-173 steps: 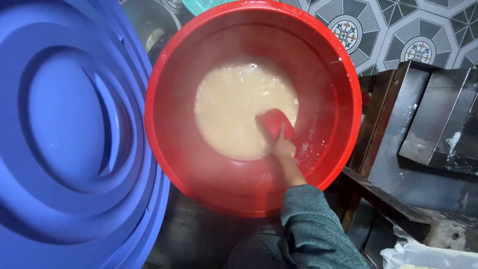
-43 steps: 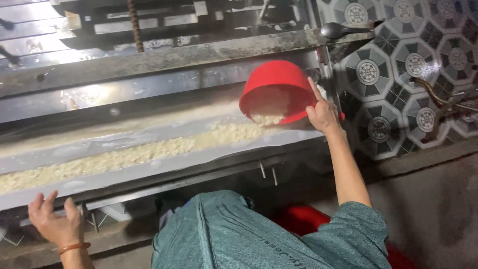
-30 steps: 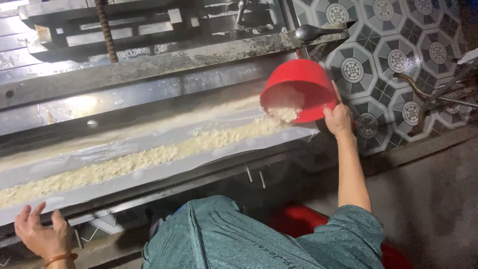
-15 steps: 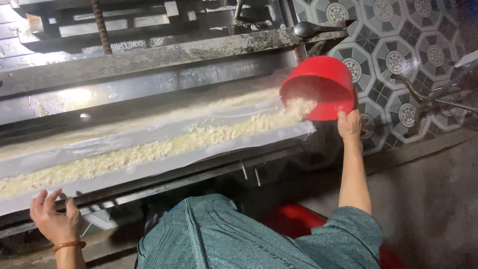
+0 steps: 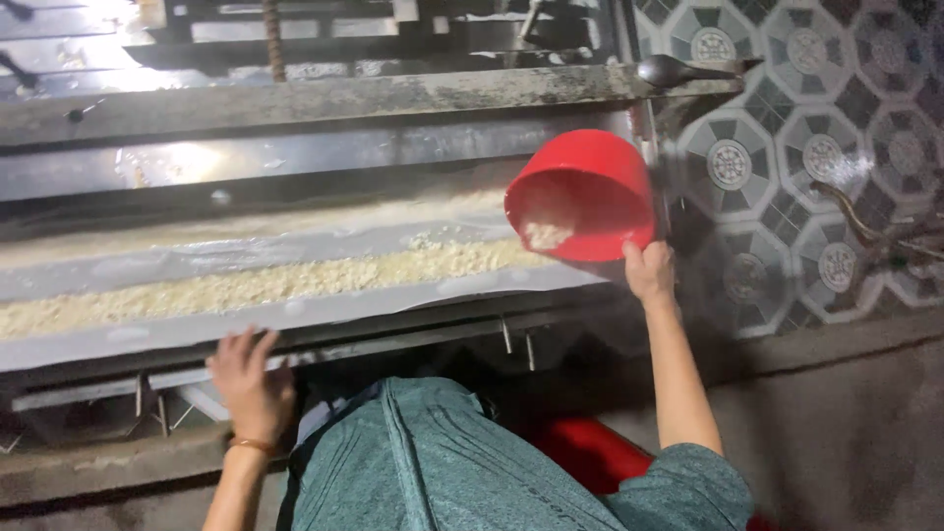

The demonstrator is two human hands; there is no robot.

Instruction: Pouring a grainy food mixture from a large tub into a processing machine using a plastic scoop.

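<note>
Above the right hand [image 5: 649, 272], whose fingers grip its rim, hangs the tilted red bowl [image 5: 582, 194]; left hand [image 5: 251, 379] fingers rest spread on the trough edge [image 5: 324, 317].

Your clothing: a teal-green garment with short sleeves and a raised centre seam.
Your left hand [image 5: 248, 376]: bare, a thin orange-brown band at its wrist.
Your right hand [image 5: 649, 271]: bare, forearm uncovered.

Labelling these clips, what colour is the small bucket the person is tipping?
Red, seen in the head view: the bucket in the right hand.
</note>
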